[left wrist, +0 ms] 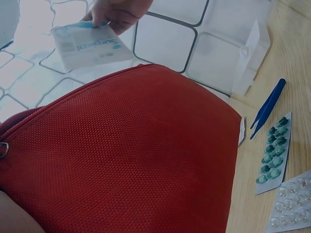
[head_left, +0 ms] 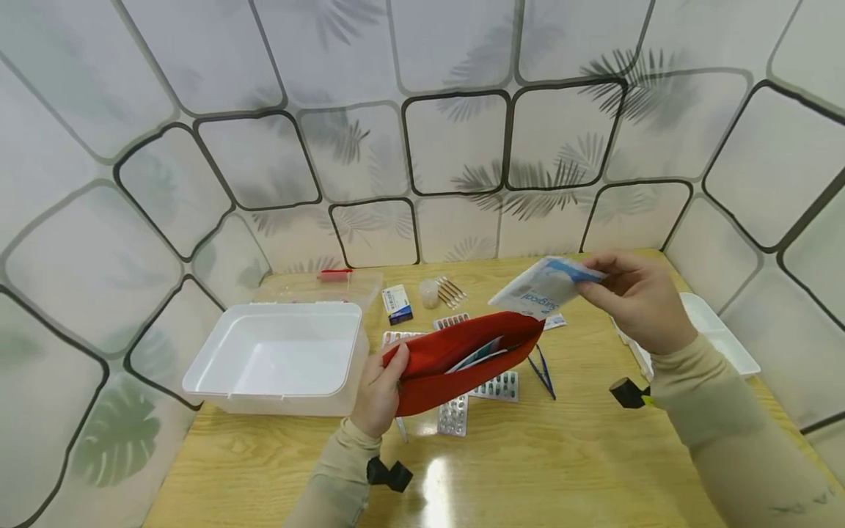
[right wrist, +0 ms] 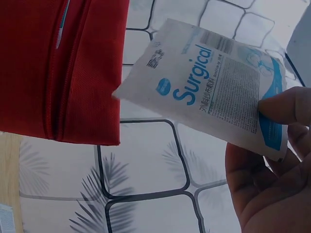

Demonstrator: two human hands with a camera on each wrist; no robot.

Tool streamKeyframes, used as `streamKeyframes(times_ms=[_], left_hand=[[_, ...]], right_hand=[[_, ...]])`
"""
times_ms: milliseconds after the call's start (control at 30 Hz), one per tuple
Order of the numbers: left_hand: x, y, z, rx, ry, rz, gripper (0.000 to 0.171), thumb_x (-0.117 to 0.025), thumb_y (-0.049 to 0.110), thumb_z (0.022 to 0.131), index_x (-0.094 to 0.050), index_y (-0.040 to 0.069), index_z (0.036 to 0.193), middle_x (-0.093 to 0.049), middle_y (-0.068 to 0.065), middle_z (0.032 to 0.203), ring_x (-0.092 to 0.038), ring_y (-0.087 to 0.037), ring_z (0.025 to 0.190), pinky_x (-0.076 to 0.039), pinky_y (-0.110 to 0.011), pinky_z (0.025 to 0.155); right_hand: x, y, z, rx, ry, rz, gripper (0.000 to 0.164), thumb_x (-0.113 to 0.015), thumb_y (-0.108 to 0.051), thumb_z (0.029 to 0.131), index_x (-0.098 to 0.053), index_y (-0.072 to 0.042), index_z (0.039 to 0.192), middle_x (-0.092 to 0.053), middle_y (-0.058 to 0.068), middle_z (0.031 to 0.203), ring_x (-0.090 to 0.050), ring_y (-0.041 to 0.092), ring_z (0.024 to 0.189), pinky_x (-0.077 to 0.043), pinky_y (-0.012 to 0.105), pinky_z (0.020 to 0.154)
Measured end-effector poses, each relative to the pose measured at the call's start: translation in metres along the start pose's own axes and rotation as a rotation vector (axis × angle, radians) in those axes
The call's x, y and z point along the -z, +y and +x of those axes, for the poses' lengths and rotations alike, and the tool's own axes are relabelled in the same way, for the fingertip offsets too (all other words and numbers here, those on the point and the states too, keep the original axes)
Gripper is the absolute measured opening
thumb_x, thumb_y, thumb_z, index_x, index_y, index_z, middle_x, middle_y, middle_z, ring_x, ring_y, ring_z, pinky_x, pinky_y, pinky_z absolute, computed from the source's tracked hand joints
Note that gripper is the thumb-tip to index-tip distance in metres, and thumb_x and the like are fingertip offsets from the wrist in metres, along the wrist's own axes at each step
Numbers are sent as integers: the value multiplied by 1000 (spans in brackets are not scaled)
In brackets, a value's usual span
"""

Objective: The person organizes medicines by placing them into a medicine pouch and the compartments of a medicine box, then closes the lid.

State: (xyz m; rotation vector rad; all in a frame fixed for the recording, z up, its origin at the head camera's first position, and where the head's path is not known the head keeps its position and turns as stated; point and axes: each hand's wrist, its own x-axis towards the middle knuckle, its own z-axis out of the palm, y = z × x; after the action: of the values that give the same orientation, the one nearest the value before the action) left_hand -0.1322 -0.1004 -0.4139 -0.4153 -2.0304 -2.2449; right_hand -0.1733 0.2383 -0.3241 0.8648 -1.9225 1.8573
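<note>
My left hand (head_left: pixel 379 389) grips one end of a red zippered pouch (head_left: pixel 429 392), holding it up above the table with its mouth spread. Inside the pouch some white and teal packets (head_left: pixel 477 355) show. My right hand (head_left: pixel 637 297) pinches the blue end of a white surgical dressing packet (head_left: pixel 538 290) between thumb and fingers, just above the pouch's right end. In the right wrist view the word "Surgical" reads on the packet (right wrist: pixel 209 85), and its far corner comes close to the edge of the red pouch (right wrist: pixel 97 87).
An open white plastic box (head_left: pixel 277 359) stands at the left, its clear lid (head_left: pixel 297 287) behind. Blister packs (head_left: pixel 452 416), blue tweezers (head_left: pixel 543 372), a small medicine box (head_left: pixel 397 304), cotton swabs (head_left: pixel 451 292) and a round whitish item (head_left: pixel 429 293) lie mid-table. A white tray (head_left: pixel 716 334) sits far right.
</note>
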Motion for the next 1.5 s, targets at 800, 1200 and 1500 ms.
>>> streamKeyframes(times_ms=[800,1200,1500], left_hand=[[-4,1,0,-38,-90,31,37,-41,21,104,-61,-7,119,-64,-23,111,-61,-18,99,-49,-30,86],[-4,-2,3,-51,-41,91,36,-42,19,104,-63,-8,116,-65,-21,109,-60,-17,99,-46,-29,89],[-4,-1,2,-50,-8,108,35,-43,19,103,-63,-7,116,-66,-20,108,-61,-17,98,-47,-29,88]], right_hand=[[-36,7,0,406,-355,-536,19,-71,-3,83,-73,-16,98,-70,-3,94,-64,12,84,-46,17,80],[-39,6,1,525,-422,-544,20,-53,-20,97,-73,-16,100,-68,-2,97,-63,13,85,-49,20,75],[-44,14,1,562,-421,-594,23,-51,-20,98,-73,-16,99,-68,-2,95,-62,13,81,-49,27,68]])
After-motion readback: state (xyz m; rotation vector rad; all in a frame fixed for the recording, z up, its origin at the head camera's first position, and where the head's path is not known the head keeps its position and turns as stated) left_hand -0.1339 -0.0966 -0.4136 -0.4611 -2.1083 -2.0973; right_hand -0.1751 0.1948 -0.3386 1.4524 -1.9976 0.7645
